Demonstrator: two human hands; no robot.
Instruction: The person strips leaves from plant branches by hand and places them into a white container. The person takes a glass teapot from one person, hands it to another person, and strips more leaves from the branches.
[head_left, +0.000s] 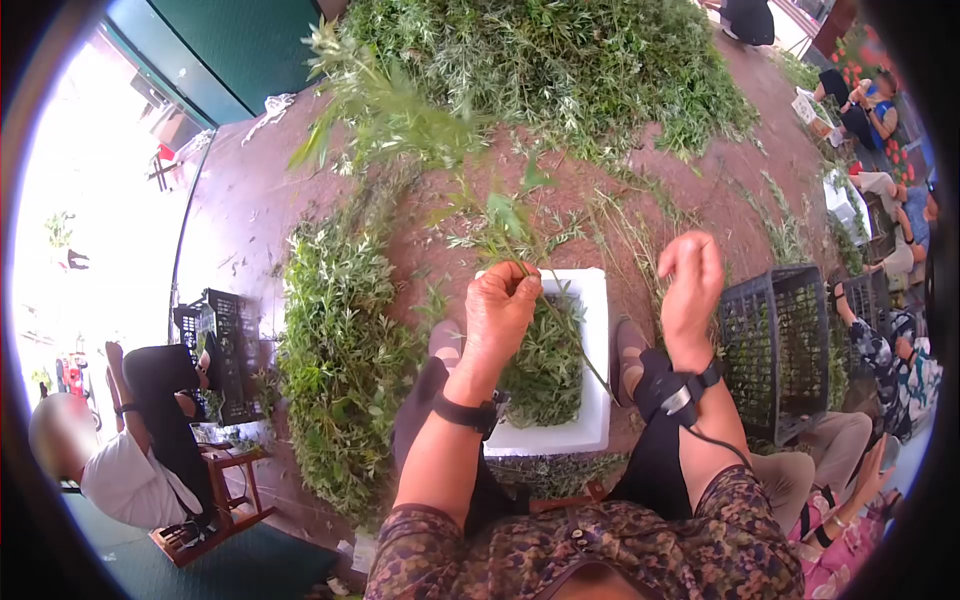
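Note:
My left hand (503,308) pinches a long leafy green stem (505,215) between thumb and fingers. Its blurred leafy top reaches up and to the left, while the thin lower end slants down to the right across a white foam box (594,345). Cut green sprigs (548,365) lie inside this box, between my feet. To the right of the box, my right hand (690,295) is raised, apart from the stem. Its fingers are curled together; whether anything is in them is hidden.
A large heap of leafy stems (560,70) lies ahead, and a longer pile (340,370) is on the left. Black plastic crates stand on the right (775,345) and left (235,355). A seated person (150,470) is at the left; several people sit along the right.

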